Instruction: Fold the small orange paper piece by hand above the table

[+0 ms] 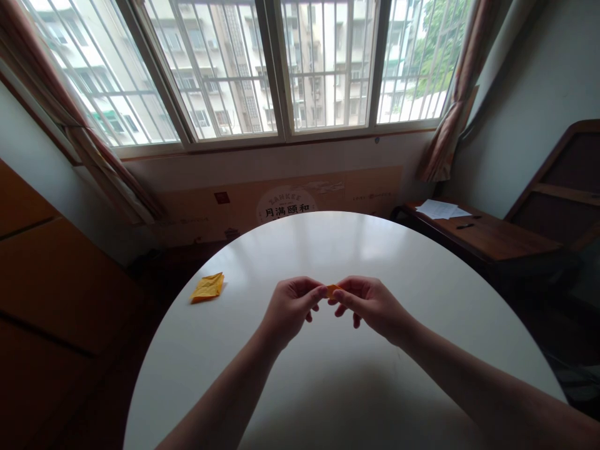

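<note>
L hand (pixel 291 307) + R hand (pixel 370 306) pinch orange paper (pixel 332 290) betw fingertips, lifted off worktop (pixel 422 300) for folding grip. Folded yellow paper (pixel 207 287) lies at 9 o'clock.

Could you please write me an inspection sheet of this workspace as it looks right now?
Surface: round white table, glossy, reflecting the window light.
Job's things: small orange piece pinched between both hands above the table; mostly hidden, so its shape cannot be told.
Clutter: folded yellow paper lying near the table's left edge.
Grippers: left hand and right hand, fingertips closed on the orange piece.
Cables: nothing seen.
Surroundings: barred window with curtains; dark wooden desk at right carrying white papers; printed cardboard panel against the wall.
</note>
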{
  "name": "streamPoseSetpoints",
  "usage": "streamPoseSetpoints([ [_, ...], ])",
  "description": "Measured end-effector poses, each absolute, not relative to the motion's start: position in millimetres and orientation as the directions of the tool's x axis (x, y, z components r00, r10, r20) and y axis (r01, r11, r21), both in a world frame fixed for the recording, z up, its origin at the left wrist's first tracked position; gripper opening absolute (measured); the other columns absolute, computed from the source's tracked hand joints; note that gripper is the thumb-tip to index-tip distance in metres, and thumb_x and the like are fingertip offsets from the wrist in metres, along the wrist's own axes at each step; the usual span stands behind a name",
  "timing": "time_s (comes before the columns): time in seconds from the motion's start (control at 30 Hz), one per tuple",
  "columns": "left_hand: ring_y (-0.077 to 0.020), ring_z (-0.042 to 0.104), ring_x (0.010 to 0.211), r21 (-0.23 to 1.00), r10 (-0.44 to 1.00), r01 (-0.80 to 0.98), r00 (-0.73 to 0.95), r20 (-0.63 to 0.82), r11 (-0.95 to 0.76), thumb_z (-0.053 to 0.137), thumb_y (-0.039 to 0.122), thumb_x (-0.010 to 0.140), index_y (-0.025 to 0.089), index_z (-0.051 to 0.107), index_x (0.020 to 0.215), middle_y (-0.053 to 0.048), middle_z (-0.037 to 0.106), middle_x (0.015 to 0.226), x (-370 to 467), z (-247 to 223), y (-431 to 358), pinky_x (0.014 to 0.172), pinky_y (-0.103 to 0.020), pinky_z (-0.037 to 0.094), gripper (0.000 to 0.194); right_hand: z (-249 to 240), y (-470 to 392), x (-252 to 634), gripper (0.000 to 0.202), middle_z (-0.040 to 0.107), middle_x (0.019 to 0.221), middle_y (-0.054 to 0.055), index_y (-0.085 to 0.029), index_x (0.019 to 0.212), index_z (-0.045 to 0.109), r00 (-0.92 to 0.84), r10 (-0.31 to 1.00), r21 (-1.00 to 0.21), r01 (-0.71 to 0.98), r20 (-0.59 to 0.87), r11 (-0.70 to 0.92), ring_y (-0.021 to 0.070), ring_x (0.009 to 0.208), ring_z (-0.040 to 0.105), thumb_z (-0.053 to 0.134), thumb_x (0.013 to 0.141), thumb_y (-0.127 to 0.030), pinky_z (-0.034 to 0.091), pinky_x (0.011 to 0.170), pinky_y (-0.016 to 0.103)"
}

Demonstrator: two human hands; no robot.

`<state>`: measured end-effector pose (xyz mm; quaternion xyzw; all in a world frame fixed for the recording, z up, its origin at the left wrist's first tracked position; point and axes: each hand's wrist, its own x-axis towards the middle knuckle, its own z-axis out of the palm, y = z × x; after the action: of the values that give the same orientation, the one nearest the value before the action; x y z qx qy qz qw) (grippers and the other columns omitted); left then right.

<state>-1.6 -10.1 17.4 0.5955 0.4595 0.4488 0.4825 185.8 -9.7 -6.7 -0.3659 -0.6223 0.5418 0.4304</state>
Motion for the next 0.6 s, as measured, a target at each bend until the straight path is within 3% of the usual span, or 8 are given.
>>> streamPoseSetpoints([
  [0.6,-0.0096,0.050,0.049,0.993,0.984,0.097,0.175,0.043,-0.060,0.077,0.037,0.072,0.013,0.077,0.075,-0.002,0.064,0.058,0.4,18.7,-10.8,0.041,-0.018,0.040,0.024,-10.1,-6.3,184.8,0.038,0.074,0.087,0.009,-0.015,0.091,0.073,-0.295,0.945,-0.989,-0.080,0.139,0.121,0.0182,0.068,0.070,0.072,0.083,-0.052,0.045,0.039,0.018],
])
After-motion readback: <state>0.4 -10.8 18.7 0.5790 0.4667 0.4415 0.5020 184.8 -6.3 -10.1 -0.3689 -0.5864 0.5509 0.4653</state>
